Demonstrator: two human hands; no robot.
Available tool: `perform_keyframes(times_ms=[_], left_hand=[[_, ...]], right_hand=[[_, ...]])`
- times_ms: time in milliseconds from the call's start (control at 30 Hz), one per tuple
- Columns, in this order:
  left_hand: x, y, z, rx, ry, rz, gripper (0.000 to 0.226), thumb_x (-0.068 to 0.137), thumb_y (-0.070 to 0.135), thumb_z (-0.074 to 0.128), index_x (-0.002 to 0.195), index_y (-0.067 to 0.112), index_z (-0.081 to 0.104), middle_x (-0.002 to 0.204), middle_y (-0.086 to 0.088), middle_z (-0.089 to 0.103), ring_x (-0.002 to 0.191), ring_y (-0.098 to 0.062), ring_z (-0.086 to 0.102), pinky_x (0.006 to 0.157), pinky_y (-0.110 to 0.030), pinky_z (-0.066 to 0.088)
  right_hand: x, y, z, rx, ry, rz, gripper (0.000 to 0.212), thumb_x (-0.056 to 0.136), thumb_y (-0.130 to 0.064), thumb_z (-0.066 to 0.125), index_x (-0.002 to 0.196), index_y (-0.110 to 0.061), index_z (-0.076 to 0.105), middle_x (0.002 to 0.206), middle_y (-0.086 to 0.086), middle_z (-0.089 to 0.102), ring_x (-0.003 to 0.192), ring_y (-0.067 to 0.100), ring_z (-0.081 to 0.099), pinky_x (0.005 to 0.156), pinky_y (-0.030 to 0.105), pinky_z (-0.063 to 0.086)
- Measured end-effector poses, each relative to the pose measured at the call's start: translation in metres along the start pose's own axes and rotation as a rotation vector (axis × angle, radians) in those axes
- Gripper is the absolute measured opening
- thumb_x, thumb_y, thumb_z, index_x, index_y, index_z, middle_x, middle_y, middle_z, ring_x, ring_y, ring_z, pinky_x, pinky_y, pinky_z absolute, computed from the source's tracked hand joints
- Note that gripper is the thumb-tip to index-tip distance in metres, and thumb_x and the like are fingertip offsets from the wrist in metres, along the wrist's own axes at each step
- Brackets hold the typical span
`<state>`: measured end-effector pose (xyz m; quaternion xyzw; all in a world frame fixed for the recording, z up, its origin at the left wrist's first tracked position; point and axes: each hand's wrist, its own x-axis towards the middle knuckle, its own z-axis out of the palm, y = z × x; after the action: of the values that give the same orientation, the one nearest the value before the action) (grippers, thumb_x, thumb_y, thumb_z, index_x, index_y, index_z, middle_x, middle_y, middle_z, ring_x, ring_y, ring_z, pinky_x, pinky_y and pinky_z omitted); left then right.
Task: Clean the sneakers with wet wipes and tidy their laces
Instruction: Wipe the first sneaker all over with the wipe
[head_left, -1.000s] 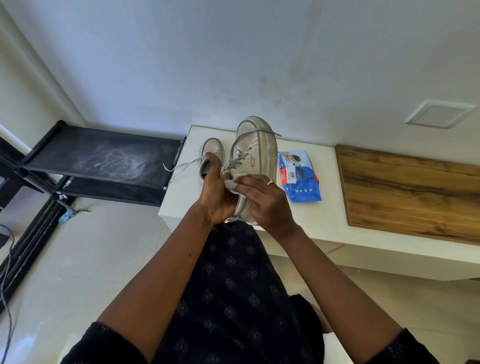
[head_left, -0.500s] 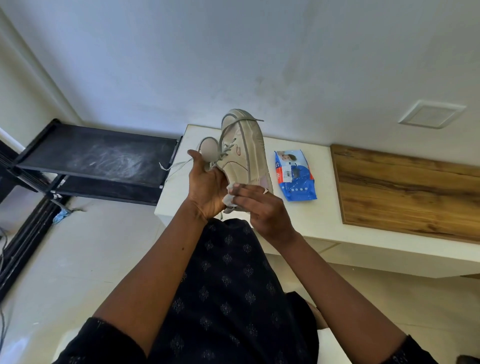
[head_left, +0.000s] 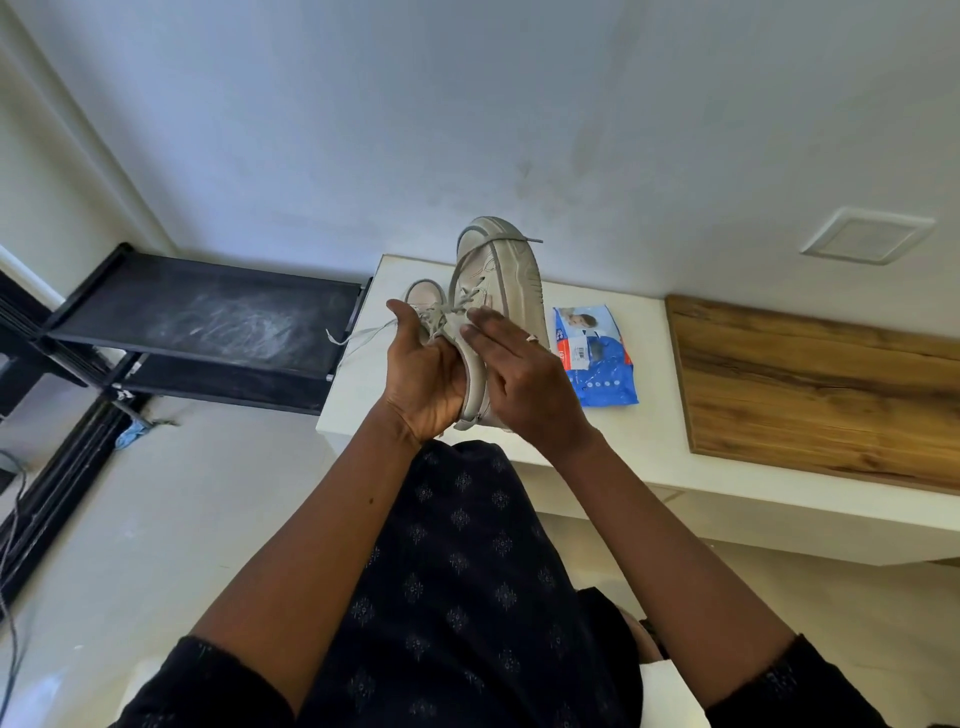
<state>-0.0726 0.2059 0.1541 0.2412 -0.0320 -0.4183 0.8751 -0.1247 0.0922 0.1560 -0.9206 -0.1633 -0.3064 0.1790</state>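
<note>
A beige sneaker (head_left: 511, 270) is held up on its side over the white table's (head_left: 639, 441) left end, toe pointing away and sole facing right. My left hand (head_left: 426, 379) grips its heel end from the left, thumb up by the laces. My right hand (head_left: 524, 379) lies flat on the upper with straight fingers, pressing a white wet wipe (head_left: 470, 331) of which only a sliver shows. One grey lace loops over the toe. The second sneaker (head_left: 423, 293) stands on the table behind my left hand, its lace (head_left: 358, 332) trailing off the left edge.
A blue pack of wet wipes (head_left: 597, 364) lies on the table right of the shoes. A wooden board (head_left: 815, 384) covers the table's right part. A black shelf rack (head_left: 208, 322) stands to the left, against the wall. My dark patterned clothing fills the foreground.
My right hand has slid up the sneaker's side from the heel toward the laces, its fingers now flatter. The shoe has tilted slightly in my left hand.
</note>
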Motion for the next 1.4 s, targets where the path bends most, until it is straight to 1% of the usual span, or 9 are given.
perform_keyframes(times_ms=[200, 367, 500, 667, 833, 900, 967, 1067, 1400], left_hand=[[0.003, 0.007, -0.003, 0.024, 0.038, 0.024, 0.104, 0.077, 0.085, 0.017, 0.119, 0.003, 0.065, 0.118, -0.016, 0.061, 0.105, -0.028, 0.062, 0.099, -0.038, 0.046], [0.002, 0.003, 0.004, 0.048, 0.062, 0.011, 0.105, 0.079, 0.084, 0.009, 0.124, 0.003, 0.058, 0.113, -0.018, 0.066, 0.103, -0.030, 0.065, 0.091, -0.040, 0.053], [0.002, 0.001, 0.006, 0.043, 0.072, -0.010, 0.105, 0.078, 0.084, 0.013, 0.133, 0.001, 0.049, 0.113, -0.017, 0.065, 0.102, -0.030, 0.066, 0.084, -0.038, 0.056], [0.002, 0.000, 0.010, 0.066, 0.090, -0.021, 0.103, 0.078, 0.083, 0.014, 0.103, 0.002, 0.073, 0.100, -0.014, 0.070, 0.089, -0.024, 0.070, 0.076, -0.031, 0.058], [0.000, 0.001, 0.006, 0.048, 0.073, -0.028, 0.105, 0.078, 0.084, 0.012, 0.131, 0.001, 0.048, 0.108, -0.017, 0.068, 0.097, -0.027, 0.068, 0.076, -0.033, 0.057], [-0.001, 0.001, 0.003, 0.056, 0.081, -0.005, 0.106, 0.078, 0.084, 0.010, 0.136, 0.002, 0.042, 0.115, -0.017, 0.066, 0.103, -0.027, 0.066, 0.082, -0.034, 0.056], [-0.002, 0.002, -0.001, 0.060, 0.099, 0.004, 0.105, 0.079, 0.083, 0.007, 0.136, 0.002, 0.042, 0.113, -0.017, 0.067, 0.102, -0.026, 0.066, 0.082, -0.032, 0.056], [-0.006, 0.003, -0.001, 0.071, 0.109, -0.003, 0.105, 0.078, 0.084, 0.008, 0.134, 0.002, 0.045, 0.114, -0.017, 0.066, 0.104, -0.027, 0.065, 0.086, -0.032, 0.055], [-0.006, 0.002, -0.002, 0.097, 0.155, -0.025, 0.104, 0.076, 0.084, 0.018, 0.139, 0.005, 0.042, 0.124, -0.015, 0.058, 0.112, -0.026, 0.060, 0.098, -0.034, 0.047]], right_hand=[[-0.029, 0.002, -0.007, -0.028, -0.088, -0.108, 0.043, 0.095, 0.003, 0.024, 0.118, 0.005, 0.060, 0.124, 0.021, 0.058, 0.120, 0.028, 0.051, 0.086, 0.039, 0.052], [-0.019, -0.008, -0.015, -0.035, -0.067, -0.023, 0.028, 0.082, -0.003, 0.055, 0.106, 0.005, 0.068, 0.105, 0.020, 0.068, 0.096, 0.033, 0.066, 0.081, 0.039, 0.054], [0.002, -0.013, -0.012, -0.048, -0.113, 0.130, 0.036, 0.066, 0.007, 0.076, 0.101, 0.004, 0.068, 0.100, 0.019, 0.066, 0.089, 0.036, 0.064, 0.070, 0.042, 0.058], [0.026, -0.009, -0.012, -0.059, -0.092, 0.204, 0.022, 0.074, 0.003, 0.068, 0.096, 0.001, 0.069, 0.099, 0.018, 0.069, 0.086, 0.036, 0.066, 0.070, 0.038, 0.055], [0.008, -0.019, -0.016, -0.016, -0.103, 0.139, 0.035, 0.079, -0.012, 0.046, 0.100, 0.003, 0.070, 0.099, 0.017, 0.069, 0.093, 0.033, 0.066, 0.078, 0.041, 0.056], [-0.006, -0.022, -0.014, 0.004, -0.112, 0.126, 0.029, 0.079, -0.007, 0.052, 0.099, 0.005, 0.070, 0.100, 0.018, 0.069, 0.094, 0.032, 0.066, 0.078, 0.040, 0.057], [-0.019, -0.024, -0.010, -0.011, -0.116, 0.103, 0.027, 0.071, 0.007, 0.070, 0.099, 0.007, 0.069, 0.100, 0.020, 0.069, 0.095, 0.033, 0.066, 0.080, 0.040, 0.057], [-0.023, -0.023, -0.005, -0.013, -0.102, 0.050, 0.030, 0.068, 0.011, 0.074, 0.097, 0.008, 0.069, 0.099, 0.021, 0.069, 0.094, 0.032, 0.066, 0.081, 0.037, 0.056], [0.028, -0.012, -0.002, 0.001, -0.024, 0.086, 0.034, 0.080, -0.013, 0.044, 0.090, 0.003, 0.072, 0.093, 0.017, 0.071, 0.086, 0.031, 0.069, 0.074, 0.037, 0.056]])
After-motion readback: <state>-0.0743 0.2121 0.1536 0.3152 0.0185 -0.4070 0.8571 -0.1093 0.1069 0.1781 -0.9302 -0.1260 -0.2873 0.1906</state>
